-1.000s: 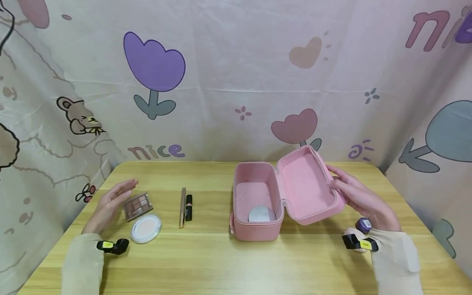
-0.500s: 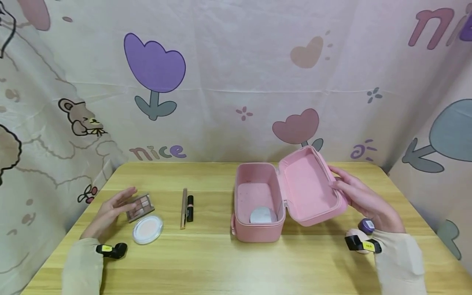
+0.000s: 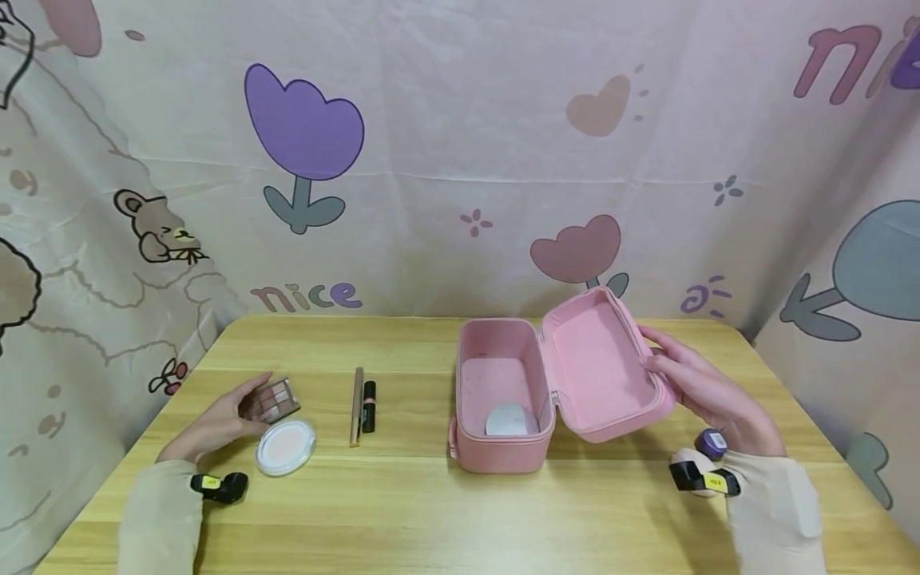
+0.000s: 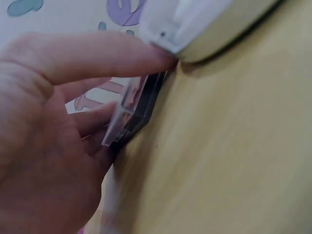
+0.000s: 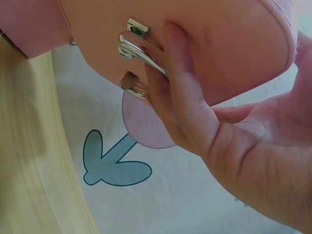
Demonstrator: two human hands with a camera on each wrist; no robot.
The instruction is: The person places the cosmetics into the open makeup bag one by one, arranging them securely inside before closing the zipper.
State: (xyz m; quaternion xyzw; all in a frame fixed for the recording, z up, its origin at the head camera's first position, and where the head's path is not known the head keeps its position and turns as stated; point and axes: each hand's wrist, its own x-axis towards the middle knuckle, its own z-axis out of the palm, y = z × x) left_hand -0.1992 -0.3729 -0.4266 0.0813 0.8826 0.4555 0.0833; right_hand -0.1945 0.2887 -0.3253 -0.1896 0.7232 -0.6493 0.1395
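Observation:
At the left of the head view, my left hand (image 3: 219, 423) spans an eyeshadow palette (image 3: 276, 401), fingers behind and thumb in front. The left wrist view has the palette (image 4: 130, 109) between fingers and thumb, low against the table; the thumb tip also comes close to a round powder compact (image 3: 286, 448). My right hand (image 3: 707, 393) grips the raised lid (image 3: 604, 367) of a pink cosmetic case (image 3: 503, 455). Seen from the right wrist, its fingers lie on the outside of the lid (image 5: 234, 53) by a metal handle (image 5: 141, 56). Inside the case lies a round whitish item (image 3: 509, 419).
Between the compact and the case lie a thin gold-brown pencil-like stick (image 3: 357, 407) and a black tube (image 3: 369, 407). Beside my right wrist sit a small purple jar (image 3: 711, 443) and a pale rounded item (image 3: 691, 457), partly hidden. A printed curtain (image 3: 431, 120) hangs behind the table (image 3: 446, 519).
My left hand has lowered from above the palette and closed its fingers and thumb about its edges. The right hand and the lid stay nearly where they were.

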